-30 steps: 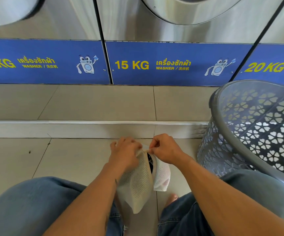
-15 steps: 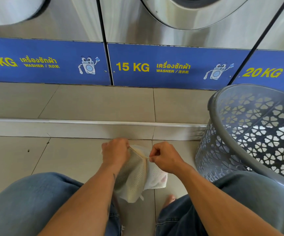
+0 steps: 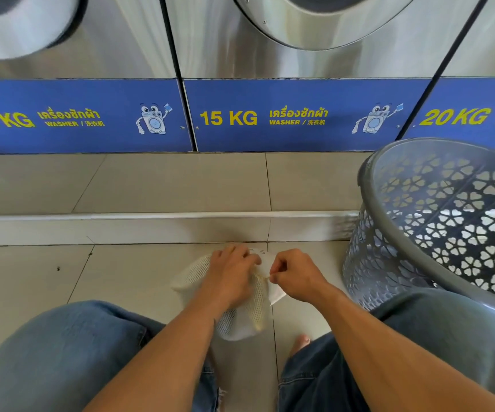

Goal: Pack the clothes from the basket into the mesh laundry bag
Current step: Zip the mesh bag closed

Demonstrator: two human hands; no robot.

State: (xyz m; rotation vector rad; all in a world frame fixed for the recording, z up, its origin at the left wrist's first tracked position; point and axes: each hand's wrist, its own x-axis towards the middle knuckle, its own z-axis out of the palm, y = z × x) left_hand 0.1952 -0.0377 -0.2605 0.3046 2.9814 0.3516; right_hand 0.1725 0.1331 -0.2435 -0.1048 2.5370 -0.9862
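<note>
A white mesh laundry bag point(image 3: 247, 318) hangs low over the floor tiles between my knees. My left hand point(image 3: 230, 275) is closed over its top, gripping the mesh. Just to the right, my right hand point(image 3: 295, 275) pinches the bag's top edge between thumb and fingers, where a thin yellowish strip shows. No dark opening shows in the bag. The grey plastic basket point(image 3: 368, 176) with flower-shaped cut-outs stands at the right; no clothes show in the part of it I can see.
A row of steel washers with blue "15 KG" point(image 3: 228, 118) and "20 KG" panels stands ahead on a raised tiled step point(image 3: 151, 230). My jeans-clad knees fill the lower corners, and a bare foot point(image 3: 299, 343) shows on the floor.
The dark gap at the bag's mouth has vanished from sight. My left hand slid over the top of the mesh and both hands dropped lower toward the floor, staying close together.
</note>
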